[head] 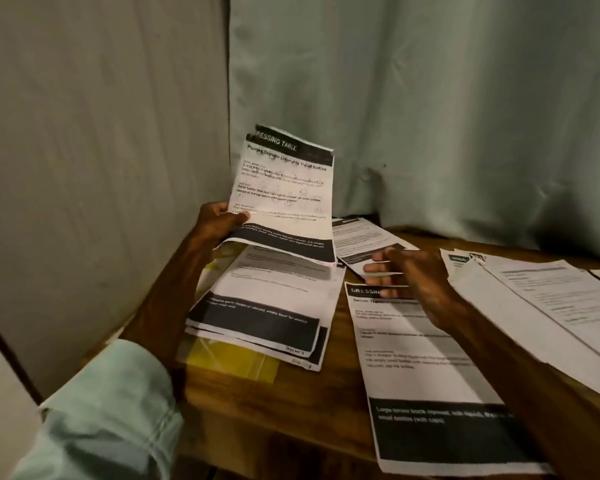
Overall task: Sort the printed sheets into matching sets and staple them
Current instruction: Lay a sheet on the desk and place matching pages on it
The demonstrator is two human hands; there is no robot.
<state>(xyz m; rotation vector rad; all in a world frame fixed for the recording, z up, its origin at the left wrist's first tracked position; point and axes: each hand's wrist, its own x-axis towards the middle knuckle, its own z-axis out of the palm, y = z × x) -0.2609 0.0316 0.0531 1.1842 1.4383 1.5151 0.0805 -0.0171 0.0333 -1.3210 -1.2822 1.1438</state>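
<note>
The table (291, 403) is wood, brown with visible grain and a slight sheen. The printed sheets (284, 192) are thin matt white paper with solid black bands; the raised ones look creased. Near the table's left edge lies a glossy, clear plastic pouch (232, 362) over yellow. The curtain (430, 98) behind is pale matt cloth, as is the rolled sleeve (111, 410).

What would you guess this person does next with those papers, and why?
Probably pick up the flat sheet headed "DRESSING". The left hand holds up sheets headed "DRESSING TABLE", seemingly more than one, and the open right hand hovers over that sheet's matching header, so it likely joins the held set.
</note>
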